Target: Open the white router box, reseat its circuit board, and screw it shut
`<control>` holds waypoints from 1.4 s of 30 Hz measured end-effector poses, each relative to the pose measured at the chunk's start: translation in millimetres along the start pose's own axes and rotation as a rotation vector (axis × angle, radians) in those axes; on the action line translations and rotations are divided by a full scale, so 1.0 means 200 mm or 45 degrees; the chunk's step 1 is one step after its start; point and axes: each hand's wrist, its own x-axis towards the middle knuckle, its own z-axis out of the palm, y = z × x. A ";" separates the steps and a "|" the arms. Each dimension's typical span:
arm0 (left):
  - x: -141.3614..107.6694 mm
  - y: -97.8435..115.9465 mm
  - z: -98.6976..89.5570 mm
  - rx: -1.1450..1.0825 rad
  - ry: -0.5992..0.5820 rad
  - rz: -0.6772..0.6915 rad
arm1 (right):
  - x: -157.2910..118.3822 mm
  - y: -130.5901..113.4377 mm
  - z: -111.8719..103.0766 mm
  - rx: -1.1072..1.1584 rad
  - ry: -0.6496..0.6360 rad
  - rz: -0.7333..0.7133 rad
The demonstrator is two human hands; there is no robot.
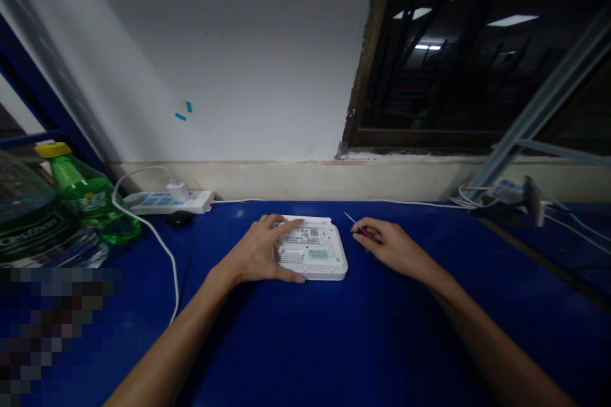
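Note:
A white router-like box (337, 248) with labels and vent holes on its upper face lies on the blue table (305, 343). My left hand (262, 248) grips it from the left, with the thumb along the near edge and fingers over the far part. To the right of the box, apart from it, my right hand (386, 245) is closed around a small screwdriver (365, 231) with a red and dark handle. Its thin metal shaft points up and to the left, away from my palm.
At left stand a green bottle (88, 194) with a yellow cap and a large clear bottle (38, 222). A power strip (195, 201) with a white charger lies by the wall, beside a black mouse (180, 219). A white cable (165, 248) runs forward. A metal brace (539, 95) slants at right.

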 end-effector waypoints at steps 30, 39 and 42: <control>-0.01 0.06 -0.13 -0.508 0.165 -0.031 | 0.07 -0.08 0.05 -0.291 0.296 -0.737; 0.02 0.03 -0.15 -0.307 0.758 0.040 | 0.20 0.00 0.25 0.710 0.245 -0.270; 0.02 0.08 -0.15 -0.190 0.881 0.125 | 0.19 -0.01 0.28 0.696 0.300 -0.232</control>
